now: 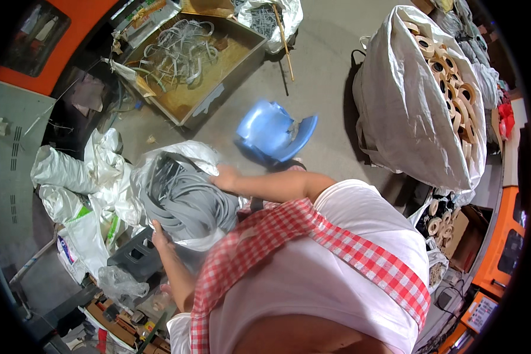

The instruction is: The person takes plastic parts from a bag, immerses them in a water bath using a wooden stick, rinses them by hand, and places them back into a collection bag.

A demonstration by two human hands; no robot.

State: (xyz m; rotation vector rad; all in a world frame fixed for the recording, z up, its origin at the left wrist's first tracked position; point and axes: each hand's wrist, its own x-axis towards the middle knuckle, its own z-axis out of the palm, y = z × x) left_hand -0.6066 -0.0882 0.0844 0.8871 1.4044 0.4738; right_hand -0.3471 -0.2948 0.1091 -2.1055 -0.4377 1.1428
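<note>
A white woven sack (203, 151), mouth up, is filled with coiled grey plastic strips (189, 203). My right hand (225, 178) is closed on the sack's rim on its right side, slightly blurred. On the near left side my left hand (159, 236) is closed at the same sack's edge, its fingers partly hidden. A blue plastic chair (265, 130) stands just beyond my right forearm. Beside my left hand sits a dark grey plastic crate (134, 258).
A large open box (218, 88) at the back left holds clear tangled tubing (183, 53). To the right leans a big white sack (395, 100) full of beige rings (448, 82). White bags (103, 177) crowd the left; orange machines (498, 245) border both sides.
</note>
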